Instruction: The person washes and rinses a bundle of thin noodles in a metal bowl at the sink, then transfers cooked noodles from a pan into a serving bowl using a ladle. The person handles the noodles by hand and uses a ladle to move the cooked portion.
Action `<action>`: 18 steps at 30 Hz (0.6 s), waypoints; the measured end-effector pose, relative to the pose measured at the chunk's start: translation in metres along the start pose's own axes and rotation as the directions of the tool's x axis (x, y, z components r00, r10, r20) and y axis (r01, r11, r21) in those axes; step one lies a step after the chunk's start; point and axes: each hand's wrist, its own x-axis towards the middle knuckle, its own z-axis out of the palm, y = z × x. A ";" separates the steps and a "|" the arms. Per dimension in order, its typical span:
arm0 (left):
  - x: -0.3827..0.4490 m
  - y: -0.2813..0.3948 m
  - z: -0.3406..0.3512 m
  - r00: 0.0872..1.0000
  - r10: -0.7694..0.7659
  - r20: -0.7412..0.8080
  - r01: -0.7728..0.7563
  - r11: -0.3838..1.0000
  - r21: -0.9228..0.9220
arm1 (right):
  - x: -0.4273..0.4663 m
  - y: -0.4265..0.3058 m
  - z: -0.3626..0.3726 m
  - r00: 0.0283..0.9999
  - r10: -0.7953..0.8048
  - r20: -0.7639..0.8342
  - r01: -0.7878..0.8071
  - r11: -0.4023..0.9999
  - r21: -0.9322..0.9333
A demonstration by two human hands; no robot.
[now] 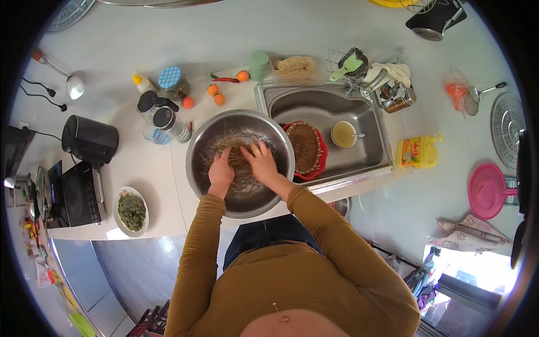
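Observation:
A wide stainless steel basin [202, 185] stands on the light countertop in front of me, overlapping the left rim of the sink. Thin brown, straw-like stalks or roots [242, 181] lie loosely inside it, and some liquid seems to be at the bottom. My left hand [221, 170] reaches into the basin's left part, its fingertips among the stalks. Close to its right, my right hand [260, 162] rests on the stalks with spread fingers. The fingertips are partly hidden in the strands, so whether either hand grips any cannot be told.
Right of the basin, a woven basket [304, 147] sits in a red plastic basket [323, 158] in the sink [362, 164], near a bowl of yellowish liquid [344, 135]. Glass jars [170, 122] and orange fruits [219, 99] stand behind. A plate of chopped greens [131, 211] lies left.

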 end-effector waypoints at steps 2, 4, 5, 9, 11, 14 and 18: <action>0.003 -0.017 0.005 0.995 0.006 -0.102 -0.018 0.993 -0.121 | 0.002 -0.010 -0.009 0.996 -0.071 0.057 0.067 0.996 0.060; -0.004 -0.024 0.008 0.988 -0.038 -0.147 0.001 0.969 -0.248 | 0.002 0.006 -0.015 0.998 -0.051 0.021 0.051 0.999 0.005; -0.006 -0.025 0.009 0.988 0.021 -0.152 -0.056 0.972 -0.228 | 0.005 0.013 -0.017 0.999 -0.048 0.003 0.048 0.999 -0.021; -0.029 0.004 -0.007 0.997 0.078 -0.015 -0.076 0.992 0.104 | 0.008 0.003 -0.021 0.993 0.109 -0.035 -0.109 0.994 -0.010; -0.038 0.014 -0.006 0.990 0.137 0.042 -0.143 0.911 0.387 | -0.005 -0.019 -0.018 0.986 0.018 0.167 -0.018 1.000 -0.003; -0.022 0.000 0.007 0.991 0.132 0.024 -0.126 0.862 0.490 | 0.007 0.002 -0.006 0.990 -0.088 0.114 0.089 0.996 -0.007; -0.018 -0.012 0.010 0.999 -0.034 0.022 0.024 0.931 0.364 | 0.002 -0.021 -0.029 0.956 -0.070 0.285 0.091 0.994 -0.060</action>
